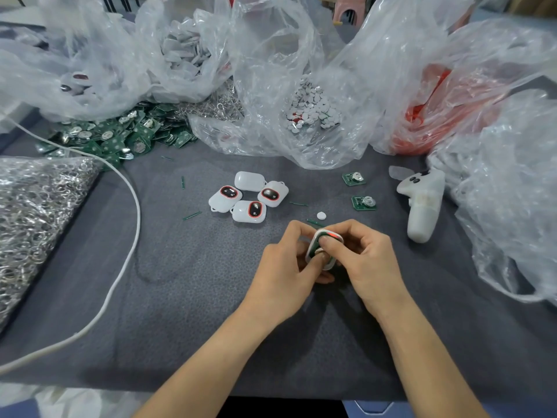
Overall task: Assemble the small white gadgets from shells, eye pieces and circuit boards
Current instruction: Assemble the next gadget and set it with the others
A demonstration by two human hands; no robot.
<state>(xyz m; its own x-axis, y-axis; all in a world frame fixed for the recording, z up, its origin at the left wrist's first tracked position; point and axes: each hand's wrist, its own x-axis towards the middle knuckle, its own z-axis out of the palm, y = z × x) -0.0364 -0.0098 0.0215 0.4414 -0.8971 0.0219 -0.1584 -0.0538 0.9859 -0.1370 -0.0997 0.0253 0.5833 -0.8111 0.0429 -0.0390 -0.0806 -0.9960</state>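
Observation:
My left hand (289, 260) and my right hand (366, 257) hold one small white shell (330, 264) between them above the grey cloth. A green circuit board (316, 244) lies inside it, with a red rim at its far end. Both thumbs press on the board. Several finished white gadgets (248, 196) with red-ringed dark eye pieces lie in a cluster beyond my hands. Two loose circuit boards (364, 203) sit to the right of them, and a small white disc (321, 216) lies just past my fingers.
A pile of green circuit boards (120, 137) lies at the back left. Clear plastic bags hold white discs (310, 110), white shells (184, 52) and red parts (422, 122). A bag of metal rings (33, 212) is at the left, beside a white cable (132, 236). A white handheld controller (422, 206) rests at the right.

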